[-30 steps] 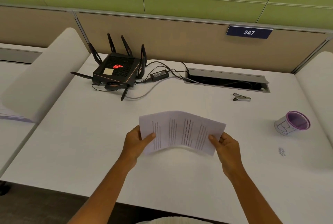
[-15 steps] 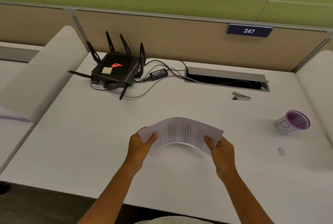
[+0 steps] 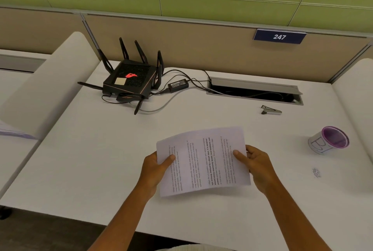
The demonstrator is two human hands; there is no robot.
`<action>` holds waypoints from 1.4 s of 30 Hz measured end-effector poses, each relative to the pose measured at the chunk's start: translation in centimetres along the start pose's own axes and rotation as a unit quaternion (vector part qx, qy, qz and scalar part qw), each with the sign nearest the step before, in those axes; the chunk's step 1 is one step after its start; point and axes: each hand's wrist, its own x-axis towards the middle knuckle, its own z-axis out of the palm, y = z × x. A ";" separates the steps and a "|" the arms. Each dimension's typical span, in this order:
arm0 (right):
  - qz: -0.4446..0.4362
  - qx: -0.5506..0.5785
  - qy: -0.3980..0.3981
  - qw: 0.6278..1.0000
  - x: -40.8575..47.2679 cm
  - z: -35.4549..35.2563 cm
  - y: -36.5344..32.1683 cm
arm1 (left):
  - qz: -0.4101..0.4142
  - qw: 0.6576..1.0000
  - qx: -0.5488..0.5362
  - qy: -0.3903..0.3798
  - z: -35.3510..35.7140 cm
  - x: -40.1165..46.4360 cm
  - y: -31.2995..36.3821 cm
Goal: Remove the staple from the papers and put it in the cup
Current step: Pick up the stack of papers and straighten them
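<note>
Printed white papers [image 3: 203,160] are held above the white desk in front of me, text running sideways. My left hand [image 3: 154,168] grips their left edge with the thumb on top. My right hand [image 3: 256,165] grips the right edge the same way. No staple can be made out on the sheets. A white cup [image 3: 328,139] with a purple rim and inside stands on the desk far to the right, tilted toward me. A small metal staple remover [image 3: 271,110] lies behind the papers to the right, near the cable slot.
A black router [image 3: 129,81] with several antennas, its power brick [image 3: 178,84] and cables sit at the back left. An open cable slot [image 3: 254,91] runs along the back. White side dividers [image 3: 46,85] flank the desk. A small ink mark [image 3: 316,173] is on the desk at right.
The papers were tipped nearly edge-on half a second ago; now both hands have tilted them up so the printed face shows to me, closer to my body.
</note>
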 end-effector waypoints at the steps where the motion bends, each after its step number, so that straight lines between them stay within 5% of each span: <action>1: 0.013 0.021 -0.026 0.999 0.1 -0.4 -0.2 | -0.004 1.000 -0.020 0.004 -0.1 -0.1 -0.1; 8: 0.070 0.244 -0.092 0.963 -0.9 0.5 0.7 | -0.033 0.976 -0.213 0.041 -0.3 -1.3 -0.7; 14: 0.056 0.188 -0.062 0.979 -2.2 6.4 0.9 | -0.073 0.956 -0.280 0.051 1.9 -2.7 -2.1; 21: 0.043 0.102 0.006 0.994 -1.4 7.0 0.8 | -0.065 0.976 -0.207 -0.007 1.7 -3.9 -3.5; 30: -0.004 0.002 -0.020 1.000 -0.6 4.8 -1.5 | -0.006 0.997 -0.010 -0.072 0.3 -0.7 0.4; 42: -0.082 0.021 0.031 0.996 -1.6 5.5 -0.7 | 0.106 0.993 -0.026 -0.042 3.8 -0.3 4.3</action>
